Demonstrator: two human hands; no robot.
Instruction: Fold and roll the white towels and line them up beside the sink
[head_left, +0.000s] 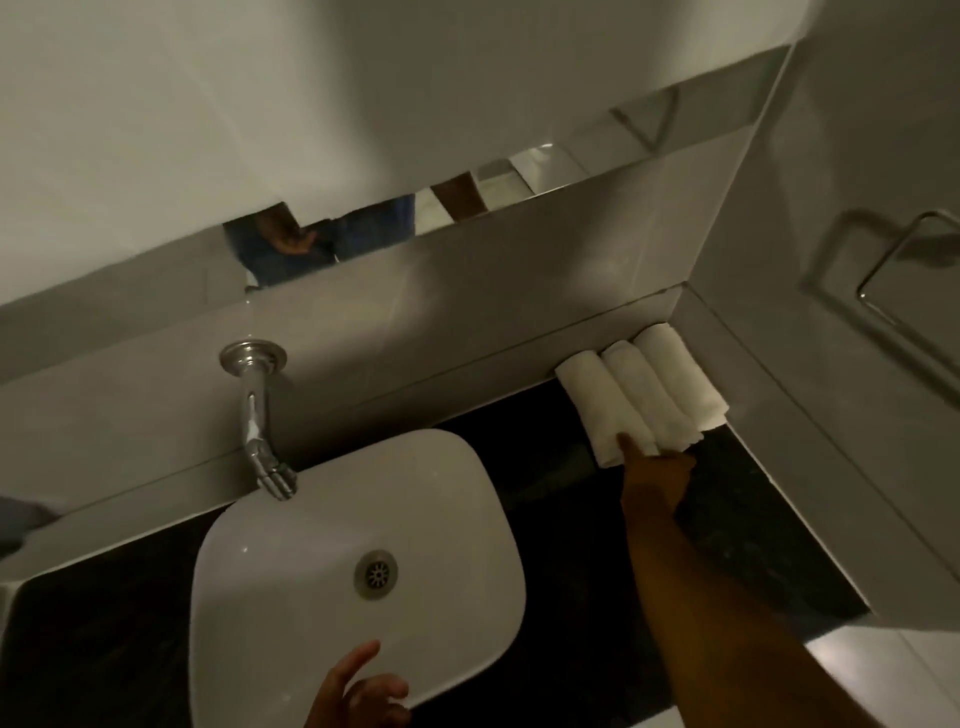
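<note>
Three rolled white towels (639, 389) lie side by side in the back right corner of the dark countertop (727, 530), against the grey wall. My right hand (657, 475) reaches out to their near ends, fingertips touching the leftmost and middle rolls, without a clear grip. The white sink basin (291, 571) sits left of centre. My left hand (358, 696) hovers at the basin's near rim with fingers loosely apart and nothing in it.
A chrome wall tap (257, 415) juts over the basin's back edge. A mirror strip (363, 223) above the tiled ledge reflects the person's arms. A metal towel holder (904, 260) hangs on the right wall. A grey ledge borders the counter's right side.
</note>
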